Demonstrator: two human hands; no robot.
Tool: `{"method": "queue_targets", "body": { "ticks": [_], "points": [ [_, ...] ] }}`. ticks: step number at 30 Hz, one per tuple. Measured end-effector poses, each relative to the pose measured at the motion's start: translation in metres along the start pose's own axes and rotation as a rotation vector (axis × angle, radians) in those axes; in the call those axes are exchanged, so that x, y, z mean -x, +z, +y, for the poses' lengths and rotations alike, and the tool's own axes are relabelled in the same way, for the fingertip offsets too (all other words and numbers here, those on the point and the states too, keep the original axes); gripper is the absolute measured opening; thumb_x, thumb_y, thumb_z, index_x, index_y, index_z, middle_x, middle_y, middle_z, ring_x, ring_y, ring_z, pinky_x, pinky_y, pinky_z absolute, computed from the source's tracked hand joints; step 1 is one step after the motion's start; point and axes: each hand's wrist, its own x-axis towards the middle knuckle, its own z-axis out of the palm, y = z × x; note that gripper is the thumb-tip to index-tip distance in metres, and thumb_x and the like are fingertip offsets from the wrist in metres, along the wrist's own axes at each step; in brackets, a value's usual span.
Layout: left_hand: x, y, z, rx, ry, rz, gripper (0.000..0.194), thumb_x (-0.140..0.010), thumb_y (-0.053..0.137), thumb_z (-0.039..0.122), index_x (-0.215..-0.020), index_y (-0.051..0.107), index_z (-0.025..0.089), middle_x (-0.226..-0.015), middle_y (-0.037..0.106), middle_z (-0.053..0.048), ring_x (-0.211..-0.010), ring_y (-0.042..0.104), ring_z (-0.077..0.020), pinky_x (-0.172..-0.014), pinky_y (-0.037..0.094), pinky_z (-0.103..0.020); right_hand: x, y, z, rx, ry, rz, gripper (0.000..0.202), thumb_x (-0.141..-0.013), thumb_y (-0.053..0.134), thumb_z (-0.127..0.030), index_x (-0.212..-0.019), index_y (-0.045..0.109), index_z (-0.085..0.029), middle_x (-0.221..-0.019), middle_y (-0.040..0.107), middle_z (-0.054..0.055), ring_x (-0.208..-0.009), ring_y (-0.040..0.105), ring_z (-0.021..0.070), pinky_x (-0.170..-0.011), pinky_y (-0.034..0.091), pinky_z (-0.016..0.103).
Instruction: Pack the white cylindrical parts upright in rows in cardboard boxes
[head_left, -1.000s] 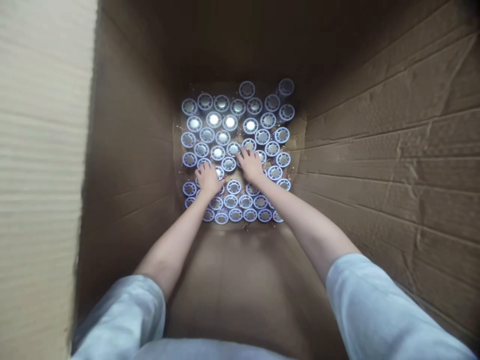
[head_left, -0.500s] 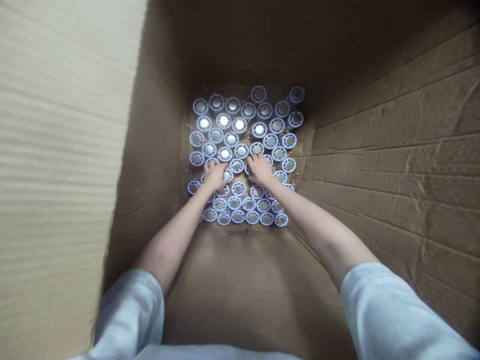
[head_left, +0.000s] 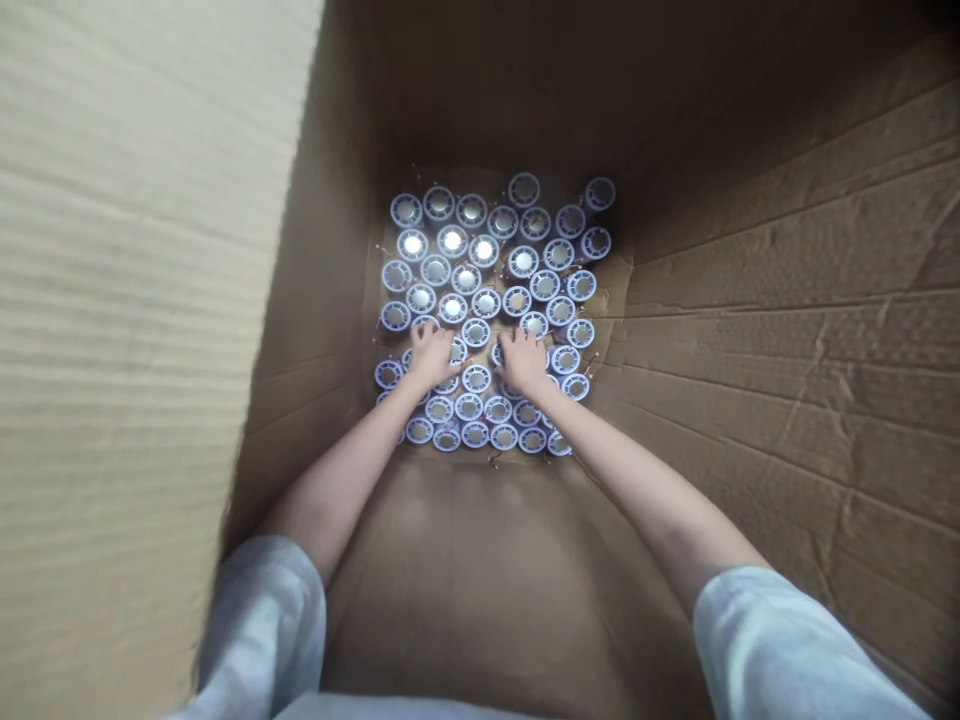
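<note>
Cardboard walls [head_left: 757,260], both hands [head_left: 523,362] well clear.

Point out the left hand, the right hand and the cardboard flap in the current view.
Left hand [head_left: 431,355]: head view, on the back of the hand.
Right hand [head_left: 526,362]: head view, on the back of the hand.
Cardboard flap [head_left: 142,330]: head view, on its broad ridged face.

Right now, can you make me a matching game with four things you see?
Things:
1. right sleeve
2. cylinders
3. box
4. left hand

Clues:
A. brown cardboard with tall walls
B. bare, reaching down to the cylinders
C. pale blue cloth
D. crowded together, with round tops

Right pairs: 1-C, 2-D, 3-A, 4-B
</note>
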Motion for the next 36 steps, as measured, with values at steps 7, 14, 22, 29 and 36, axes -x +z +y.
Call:
{"method": "queue_targets", "body": {
  "ticks": [7, 14, 22, 29, 36],
  "points": [
    [-0.010, 0.007, 0.004, 0.019, 0.031, -0.074, 0.060, -0.067, 0.067, 0.029, -0.123, 0.051, 0.015, -0.118, 0.060, -0.014, -0.127, 0.035, -0.0342, -0.107, 0.018, -0.053, -0.020, -0.009, -0.036, -0.165, 0.089, 0.048, 0.051, -0.084, 0.053, -0.024, -0.132, 0.039, -0.016, -0.124, 0.046, 0.018, -0.112, 0.046, 0.0308, -0.091, 0.037, 0.041],
    [0.003, 0.001, 0.004, 0.028, -0.053, 0.044, 0.053, -0.074, 0.059, 0.026, -0.125, 0.048, 0.017, -0.130, 0.051, -0.015, -0.132, 0.031, -0.0310, -0.111, 0.013, -0.051, -0.027, -0.003, -0.039, -0.116, -0.037, 0.020, 0.056, -0.084, 0.056, -0.020, -0.137, 0.038, -0.026, -0.131, 0.039, 0.018, -0.108, 0.049, 0.0312, -0.090, 0.038, 0.042],
    [0.005, 0.003, -0.007, 0.107, -0.073, 0.069, 0.060, -0.070, 0.063, 0.028, -0.127, 0.047, 0.022, -0.134, 0.049, -0.009, -0.132, 0.030, -0.0309, -0.109, 0.022, -0.047, -0.038, -0.006, -0.013, -0.101, -0.363, -0.080, 0.059, -0.075, 0.069, -0.035, -0.128, 0.046, -0.024, -0.133, 0.040, 0.014, -0.101, 0.056, 0.0296, -0.083, 0.045, 0.040],
    [0.013, -0.006, -0.037, 0.240, -0.649, 0.352, 0.037, -0.078, 0.056, 0.031, -0.113, 0.052, 0.019, -0.118, 0.054, -0.015, -0.113, 0.050, -0.0319, -0.095, 0.042, -0.047, -0.033, 0.003, -0.013, -0.183, -0.333, -0.153, 0.065, -0.078, 0.070, -0.038, -0.135, 0.040, -0.029, -0.134, 0.038, 0.015, -0.100, 0.058, 0.0293, -0.082, 0.046, 0.041],
    [0.006, -0.014, -0.052, 0.249, -0.619, 0.368, 0.062, -0.075, 0.062, 0.030, -0.132, 0.040, 0.019, -0.137, 0.040, -0.016, -0.125, 0.042, -0.0317, -0.100, 0.041, -0.045, -0.034, -0.013, -0.036, -0.176, -0.159, -0.179, 0.062, -0.073, 0.072, -0.043, -0.128, 0.047, -0.026, -0.129, 0.044, 0.015, -0.116, 0.046, 0.0354, -0.092, 0.039, 0.049]
  ]
}}
